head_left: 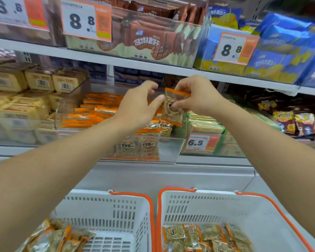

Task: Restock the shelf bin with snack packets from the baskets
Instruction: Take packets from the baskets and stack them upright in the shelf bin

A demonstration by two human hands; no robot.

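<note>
Over the clear shelf bin point(142, 149), the left hand point(135, 106) hovers with fingers spread and relaxed, gripping nothing, its thumb just beside the snack packet point(173, 108), likely ready to steady it. The right hand point(196, 97) pinches that packet upright above the bin's right end, where a gap beside the orange-edged rows seems meant for it. Below, the left basket point(105, 211) and right basket point(204, 206) both hold more packets.

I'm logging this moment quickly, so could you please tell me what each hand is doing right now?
Left hand: open, fingers loosely spread beside the snack packet, gripping nothing.
Right hand: pinches the snack packet above the shelf bin.
</note>
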